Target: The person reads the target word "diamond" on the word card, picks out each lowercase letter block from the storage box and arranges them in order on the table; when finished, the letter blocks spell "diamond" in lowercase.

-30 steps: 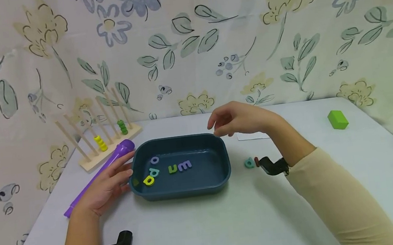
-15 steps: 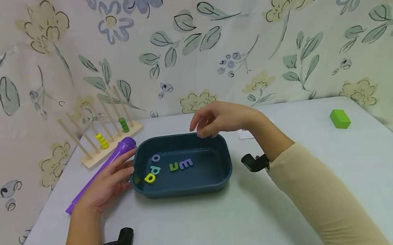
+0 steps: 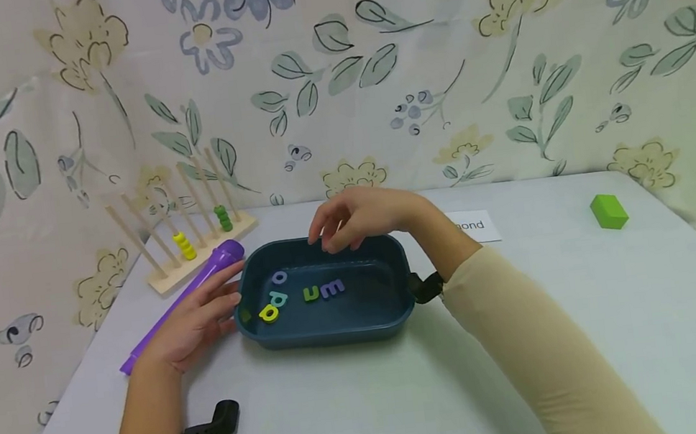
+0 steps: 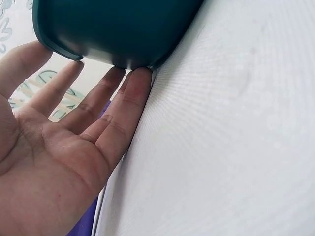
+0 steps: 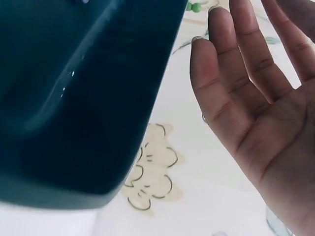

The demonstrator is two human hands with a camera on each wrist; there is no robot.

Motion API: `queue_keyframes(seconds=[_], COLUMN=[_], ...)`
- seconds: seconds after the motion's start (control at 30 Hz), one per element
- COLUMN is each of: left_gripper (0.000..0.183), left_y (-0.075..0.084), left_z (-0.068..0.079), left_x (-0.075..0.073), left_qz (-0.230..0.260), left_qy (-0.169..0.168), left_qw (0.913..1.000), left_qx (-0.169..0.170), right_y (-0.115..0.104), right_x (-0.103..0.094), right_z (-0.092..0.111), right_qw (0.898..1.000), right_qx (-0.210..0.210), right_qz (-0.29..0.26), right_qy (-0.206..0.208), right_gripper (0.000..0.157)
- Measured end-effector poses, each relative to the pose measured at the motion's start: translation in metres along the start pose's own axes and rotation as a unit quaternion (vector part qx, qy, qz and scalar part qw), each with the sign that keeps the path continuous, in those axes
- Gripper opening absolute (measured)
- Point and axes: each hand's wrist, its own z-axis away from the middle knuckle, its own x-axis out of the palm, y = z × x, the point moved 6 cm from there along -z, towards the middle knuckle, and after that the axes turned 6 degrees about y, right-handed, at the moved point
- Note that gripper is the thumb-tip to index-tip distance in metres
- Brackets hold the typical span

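A dark teal tray (image 3: 330, 338) holds several small plastic letters: a green u (image 3: 311, 294), a purple m (image 3: 332, 288), a purple o (image 3: 279, 277), a teal letter (image 3: 278, 299) and a yellow letter (image 3: 268, 313). My left hand (image 3: 194, 321) rests on the tray's left end, its relaxed fingertips against the wall, as the left wrist view also shows. Over the tray's back rim hovers my right hand (image 3: 361, 217), fingers loosely bent. In the right wrist view that hand (image 5: 266, 98) is beside the tray wall (image 5: 123, 123), with nothing visible in its fingers; its thumb is partly out of frame.
A purple toy microphone (image 3: 182, 302) lies left of the tray, before a wooden peg rack (image 3: 203, 255) with yellow and green beads. A printed white card (image 3: 476, 225) lies behind my right forearm. Far right sits a green block (image 3: 609, 211). A floral cloth (image 3: 334, 103) hangs behind the table.
My right hand has moved left, from the tray's back right corner along its back rim. The forearm now covers the small pieces seen right of the tray; more of the card shows. Left hand stays.
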Motion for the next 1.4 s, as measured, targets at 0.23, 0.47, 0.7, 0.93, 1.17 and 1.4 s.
queue_keyframes(seconds=[0.23,0.47,0.7,0.93,1.17,1.4], left_gripper=[0.062,0.062,0.061,0.061,0.062,0.061], left_y=[0.0,-0.001,0.001,0.002,0.002,0.002], left_z=[-0.001,-0.002,0.0,0.001,0.002,0.002], left_x=[0.001,0.0,-0.001,-0.001,-0.002,-0.002], left_qz=[0.003,0.002,0.008,0.007,0.013,0.013], left_qy=[-0.002,0.0,-0.005,-0.004,-0.004,-0.005], left_qw=[1.0,1.0,0.9999,1.0,0.9999,0.9999], left_qx=[-0.001,-0.008,-0.004,-0.002,-0.007,0.002], right_y=[-0.007,-0.011,-0.011,-0.01,-0.013,-0.015], right_x=[0.01,0.024,0.042,0.056,0.069,0.085], right_z=[-0.016,-0.033,-0.051,-0.062,-0.068,-0.074], right_qw=[1.0,0.999,0.997,0.996,0.996,0.993], right_qx=[-0.001,-0.001,-0.011,-0.02,-0.022,-0.018], right_qz=[0.009,0.005,-0.025,-0.023,0.011,0.049], right_qy=[-0.029,-0.054,-0.078,-0.083,-0.085,-0.107], right_gripper=[0.031,0.031,0.035,0.034,0.033,0.031])
